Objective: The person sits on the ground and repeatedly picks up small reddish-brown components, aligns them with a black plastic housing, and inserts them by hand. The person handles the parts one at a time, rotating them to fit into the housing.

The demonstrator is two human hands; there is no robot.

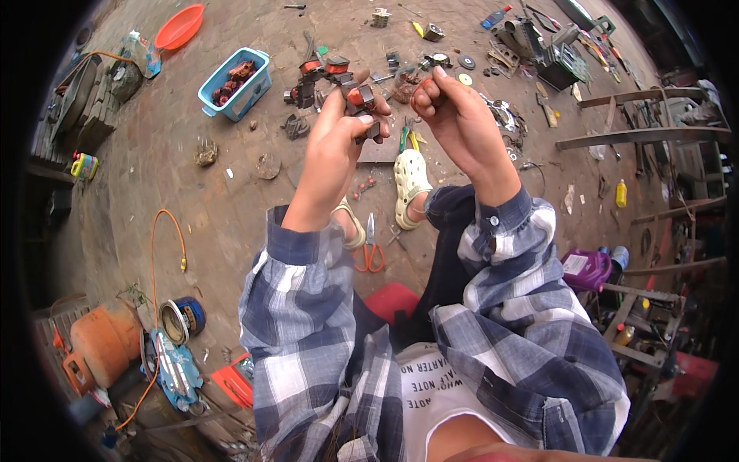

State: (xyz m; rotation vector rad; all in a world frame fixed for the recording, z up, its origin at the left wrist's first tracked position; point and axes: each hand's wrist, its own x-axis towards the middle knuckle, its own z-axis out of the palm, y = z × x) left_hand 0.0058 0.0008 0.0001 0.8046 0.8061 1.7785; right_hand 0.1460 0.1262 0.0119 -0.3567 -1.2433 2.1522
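Several lines of dark lettering (426, 385) cross the white shirt (469, 393). Above the brick floor (254, 185), the left grip (332, 127) clasps a dark part (363, 108) with orange-red winding (365, 94); the right grip (457, 115) pinches a reddish scrap (419, 91), barely visible.

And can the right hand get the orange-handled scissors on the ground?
Probably yes, with a bend down: the orange-handled scissors lie uncovered on the ground by the pale left shoe. The right hand seems to pinch something reddish, though, so it might need to let go first.
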